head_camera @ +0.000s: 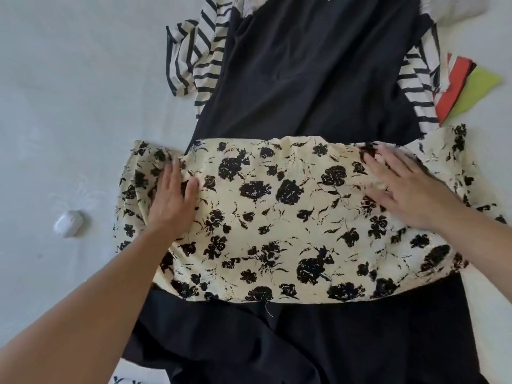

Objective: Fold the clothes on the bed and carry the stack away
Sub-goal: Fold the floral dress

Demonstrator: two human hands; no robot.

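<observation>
Head view: we press left hand (173,200) and right hand (407,187), both flat and empty, on the floral garment (277,217) to smooth its fold

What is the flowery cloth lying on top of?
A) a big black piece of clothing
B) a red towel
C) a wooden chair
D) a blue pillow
A: the flowery cloth lies across a big black piece of clothing, which shows above and below it, while the left hand and right hand press flat on the cloth.
</observation>
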